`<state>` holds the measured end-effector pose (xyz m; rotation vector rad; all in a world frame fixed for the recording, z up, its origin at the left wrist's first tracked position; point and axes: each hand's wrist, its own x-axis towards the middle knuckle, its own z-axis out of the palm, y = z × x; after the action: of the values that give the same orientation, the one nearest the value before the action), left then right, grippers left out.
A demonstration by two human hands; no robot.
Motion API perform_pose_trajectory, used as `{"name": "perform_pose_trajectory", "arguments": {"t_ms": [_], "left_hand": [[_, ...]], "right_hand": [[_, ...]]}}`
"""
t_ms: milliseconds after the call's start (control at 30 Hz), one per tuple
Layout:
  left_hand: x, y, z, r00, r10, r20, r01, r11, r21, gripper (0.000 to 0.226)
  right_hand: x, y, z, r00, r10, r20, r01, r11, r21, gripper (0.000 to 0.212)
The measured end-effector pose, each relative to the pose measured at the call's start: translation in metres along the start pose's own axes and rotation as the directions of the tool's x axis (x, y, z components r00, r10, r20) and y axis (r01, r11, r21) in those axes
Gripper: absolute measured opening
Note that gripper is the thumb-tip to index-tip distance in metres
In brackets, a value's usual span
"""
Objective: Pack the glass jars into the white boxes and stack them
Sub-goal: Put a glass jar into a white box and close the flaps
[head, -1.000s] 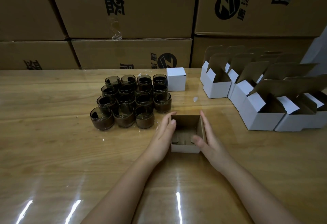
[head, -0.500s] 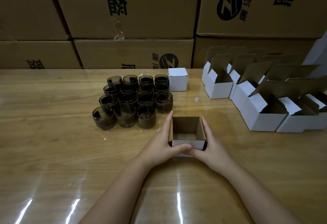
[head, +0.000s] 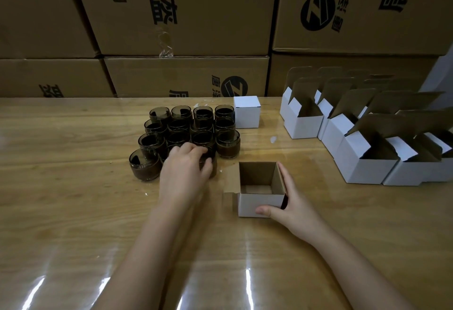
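A packing room or warehouse; printed shipping cartons (head: pixel 186 10) stacked behind a wooden table (head: pixel 73 211).

jars (head: pixel 203 123) left of near box (head: pixel 259 203) | spare boxes (head: pixel 362 168) right | cartons (head: pixel 186 76) behind
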<state>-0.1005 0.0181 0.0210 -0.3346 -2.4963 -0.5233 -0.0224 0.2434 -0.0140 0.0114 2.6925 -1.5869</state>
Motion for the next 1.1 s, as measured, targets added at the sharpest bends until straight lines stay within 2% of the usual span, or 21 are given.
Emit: {"name": "perform_pose_trajectory", "arguments": {"t_ms": [100,167,300,400,533,600,700,767,967,1100], "left_hand": [[-0.001,-0.008,0.002,0.976,0.053,0.211,-0.075,0.992,0.101,0.038],[-0.005,-0.007,0.007,0.961,0.055,0.271,-0.075,0.995,0.064,0.041],[-0.007,-0.004,0.011,0.971,-0.005,0.238,0.009,1.0,-0.014,0.03],[-0.003,0.001,0.002,0.979,0.006,0.202,0.004,0.999,-0.05,0.028],[0.005,0.02,-0.028,0.997,0.073,-0.01,-0.074,0.983,-0.166,0.025],[0.008,0.03,-0.044,0.993,0.097,-0.064,-0.112,0.943,-0.315,0.024],[0.008,0.044,-0.058,0.992,0.112,0.057,-0.051,0.773,-0.633,0.024],[0.005,0.052,-0.057,0.978,0.114,0.176,0.048,0.694,-0.718,0.028],[-0.007,0.059,-0.032,0.936,0.115,0.333,0.133,0.759,-0.637,0.026],[-0.009,0.057,-0.026,0.928,0.135,0.347,0.118,0.777,-0.618,0.027]], "right_hand": [[0.0,0.0,0.0,1.0,-0.003,0.003,0.003,1.0,0.001,0.124],[-0.001,0.0,0.0,1.0,-0.002,0.0,0.002,1.0,-0.009,0.123],[-0.001,-0.002,-0.001,1.0,0.001,-0.002,-0.001,1.0,-0.017,0.123],[-0.001,-0.003,0.0,1.0,0.0,-0.003,0.0,1.0,-0.023,0.123],[-0.001,-0.002,0.0,1.0,-0.014,-0.01,0.014,1.0,-0.009,0.122],[-0.001,-0.001,-0.001,1.0,-0.021,-0.01,0.021,1.0,0.013,0.122],[-0.001,0.0,-0.001,1.0,-0.029,-0.007,0.029,0.999,0.019,0.12],[-0.002,0.0,-0.001,0.999,-0.032,-0.011,0.032,0.999,0.016,0.12],[-0.002,0.0,0.0,0.998,-0.048,-0.027,0.048,0.999,0.017,0.11],[-0.001,0.002,0.0,0.999,-0.044,-0.029,0.044,0.999,0.008,0.11]]}}
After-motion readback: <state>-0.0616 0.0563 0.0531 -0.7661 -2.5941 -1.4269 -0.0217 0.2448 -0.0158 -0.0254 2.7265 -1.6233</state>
